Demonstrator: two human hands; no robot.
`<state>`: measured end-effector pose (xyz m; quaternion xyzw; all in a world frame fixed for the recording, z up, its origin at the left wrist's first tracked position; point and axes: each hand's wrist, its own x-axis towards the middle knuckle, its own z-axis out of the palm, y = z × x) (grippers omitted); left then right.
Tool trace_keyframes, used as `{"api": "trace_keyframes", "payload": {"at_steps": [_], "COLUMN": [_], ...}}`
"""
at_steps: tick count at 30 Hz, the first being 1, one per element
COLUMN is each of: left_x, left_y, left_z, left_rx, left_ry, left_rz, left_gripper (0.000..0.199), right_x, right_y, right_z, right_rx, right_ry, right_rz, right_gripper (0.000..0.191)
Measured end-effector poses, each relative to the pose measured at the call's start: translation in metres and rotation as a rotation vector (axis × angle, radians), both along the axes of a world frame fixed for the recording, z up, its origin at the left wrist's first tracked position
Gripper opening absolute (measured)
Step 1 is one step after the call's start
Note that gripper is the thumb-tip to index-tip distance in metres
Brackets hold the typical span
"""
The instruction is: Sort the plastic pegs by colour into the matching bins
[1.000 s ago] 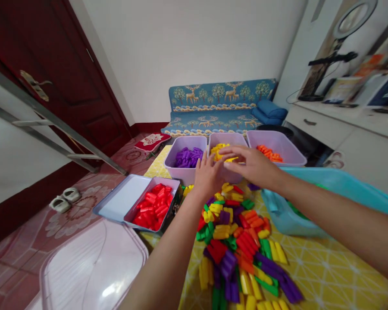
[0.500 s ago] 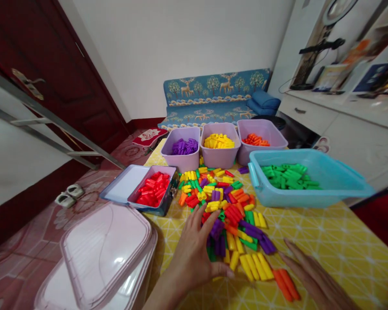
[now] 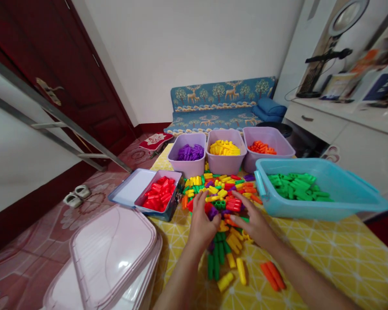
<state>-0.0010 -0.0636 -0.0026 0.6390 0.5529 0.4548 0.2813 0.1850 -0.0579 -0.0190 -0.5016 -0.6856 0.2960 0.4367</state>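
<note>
A mixed pile of coloured plastic tubes (image 3: pixel 220 249) lies on the yellow patterned table (image 3: pixel 323 254). My left hand (image 3: pixel 203 221) is at the pile's left side, fingers curved and apart, near red and purple pieces. Across from it my right hand (image 3: pixel 250 217) reaches over the pile, fingers spread beside a red cluster (image 3: pixel 233 204). Neither hand clearly grips a piece. Sorted tubes fill containers: purple (image 3: pixel 190 152), yellow (image 3: pixel 225 147) and orange (image 3: pixel 261 147) in lilac bins, green (image 3: pixel 299 187) in a blue tub, red (image 3: pixel 159 193) in an open tin.
Clear-topped pinkish lids (image 3: pixel 113 254) are stacked at the left of the table. The blue tub (image 3: pixel 342 189) stands at the right edge. Behind the table is a blue sofa (image 3: pixel 213 120); a metal ladder-like frame (image 3: pixel 51 125) leans at the left.
My right hand has moved left and forward from the table's right side onto the pile. My left hand has gone forward slightly. Several tubes near the front have shifted. The view has tilted slightly.
</note>
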Motion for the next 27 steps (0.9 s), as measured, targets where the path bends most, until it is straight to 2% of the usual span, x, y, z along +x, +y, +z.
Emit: {"api": "trace_keyframes", "payload": {"at_steps": [4, 8, 13, 18, 21, 23, 27], "left_x": [0.007, 0.008, 0.012, 0.019, 0.022, 0.022, 0.019], "left_y": [0.04, 0.063, 0.061, 0.058, 0.058, 0.058, 0.054], "left_z": [0.001, -0.005, -0.01, -0.014, -0.015, -0.015, -0.009], "left_rx": [0.042, 0.061, -0.008, -0.074, -0.135, -0.161, -0.146], "left_ry": [-0.094, -0.189, -0.434, -0.533, -0.728, -0.807, -0.76], "left_rz": [0.047, 0.043, -0.043, -0.068, -0.048, -0.031, 0.022], "left_gripper": [0.07, 0.064, 0.051, 0.029, 0.034, 0.04, 0.046], "right_x": [-0.015, -0.026, -0.03, -0.029, -0.026, -0.024, -0.025], "right_y": [0.035, 0.048, 0.048, 0.049, 0.049, 0.048, 0.045], "right_z": [0.01, 0.01, 0.004, 0.003, 0.003, 0.003, 0.006], "right_rx": [-0.111, -0.066, -0.094, -0.154, -0.215, -0.194, -0.074], "right_ry": [0.132, 0.149, 0.306, 0.407, 0.479, 0.456, 0.326], "right_rz": [0.049, -0.029, -0.105, -0.137, -0.14, -0.154, -0.135], "right_gripper": [0.06, 0.045, 0.044, 0.039, 0.039, 0.038, 0.037]}}
